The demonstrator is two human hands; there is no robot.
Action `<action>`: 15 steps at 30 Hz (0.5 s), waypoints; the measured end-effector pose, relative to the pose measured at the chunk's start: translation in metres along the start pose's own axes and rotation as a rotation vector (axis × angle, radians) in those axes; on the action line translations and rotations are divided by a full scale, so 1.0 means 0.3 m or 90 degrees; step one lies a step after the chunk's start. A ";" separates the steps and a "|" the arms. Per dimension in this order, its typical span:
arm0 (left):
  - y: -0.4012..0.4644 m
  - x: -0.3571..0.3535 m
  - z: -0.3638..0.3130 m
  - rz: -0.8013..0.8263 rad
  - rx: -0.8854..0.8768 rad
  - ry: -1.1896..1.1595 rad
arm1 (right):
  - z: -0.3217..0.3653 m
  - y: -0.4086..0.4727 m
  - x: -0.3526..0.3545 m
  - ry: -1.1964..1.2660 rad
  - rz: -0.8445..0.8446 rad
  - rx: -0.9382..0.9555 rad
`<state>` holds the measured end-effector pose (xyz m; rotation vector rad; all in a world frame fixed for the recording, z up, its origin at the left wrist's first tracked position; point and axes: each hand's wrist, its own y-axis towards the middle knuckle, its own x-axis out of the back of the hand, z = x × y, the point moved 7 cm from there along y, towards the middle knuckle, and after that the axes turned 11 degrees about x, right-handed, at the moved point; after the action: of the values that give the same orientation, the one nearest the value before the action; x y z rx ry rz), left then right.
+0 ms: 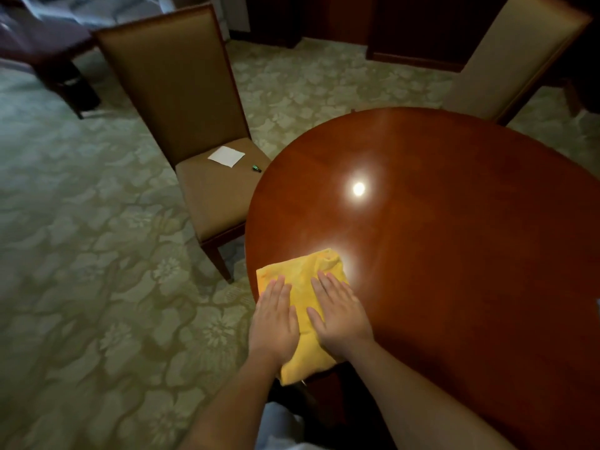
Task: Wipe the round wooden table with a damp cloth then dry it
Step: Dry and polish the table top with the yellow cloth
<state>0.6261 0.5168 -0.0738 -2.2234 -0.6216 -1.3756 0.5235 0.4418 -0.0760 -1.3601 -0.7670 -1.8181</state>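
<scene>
Both forearms come up from the lower edge of the view, bare, and they run toward each other as they go forward. The left hand [275, 315] lies palm down, with the fingers [280, 289] straight and close together, pointing forward; the thumb lies along the inner side. The right hand [341, 311] is also flat and palm down, just beside the left one, and its fingers [328, 284] are straight and a little spread, pointing forward and slightly to the left. The two hands do not touch each other; a narrow gap stays between the thumbs. Both wrists are almost straight, in line with the forearms. No finger is curled.
</scene>
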 end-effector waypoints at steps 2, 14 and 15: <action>0.023 -0.001 0.001 -0.006 0.014 -0.010 | -0.006 0.024 0.001 0.000 0.001 0.001; 0.180 0.005 0.010 -0.073 0.068 -0.020 | -0.043 0.201 0.013 0.041 -0.041 0.046; 0.199 0.007 0.011 -0.075 0.073 -0.019 | -0.047 0.222 0.015 0.039 -0.040 0.049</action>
<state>0.6644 0.4713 -0.0815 -2.1496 -0.8314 -1.3302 0.5705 0.3923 -0.0731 -1.2379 -0.8461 -1.8513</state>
